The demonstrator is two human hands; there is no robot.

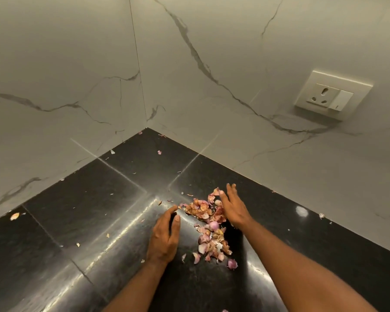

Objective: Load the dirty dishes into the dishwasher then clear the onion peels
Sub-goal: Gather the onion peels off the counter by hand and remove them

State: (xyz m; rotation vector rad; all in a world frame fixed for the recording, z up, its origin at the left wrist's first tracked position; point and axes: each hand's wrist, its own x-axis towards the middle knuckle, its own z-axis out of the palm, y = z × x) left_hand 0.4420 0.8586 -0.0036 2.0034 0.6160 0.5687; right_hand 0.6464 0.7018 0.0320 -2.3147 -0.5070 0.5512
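A heap of pink and brown onion peels (208, 224) lies on the black stone counter (99, 199), stretching from its middle toward me. My right hand (233, 208) stands on edge against the heap's right side, fingers straight and touching the peels. My left hand (164, 235) rests on the counter just left of the heap, fingers loosely bent, its fingertips near the top of the pile and holding nothing. No dishes or dishwasher are in view.
Stray peel bits lie scattered: one at the left (14, 216), some near the corner (159, 152), one at the right by the wall (321, 215). Marble-look walls meet in a corner behind the counter. A white wall socket (332, 95) is on the right wall.
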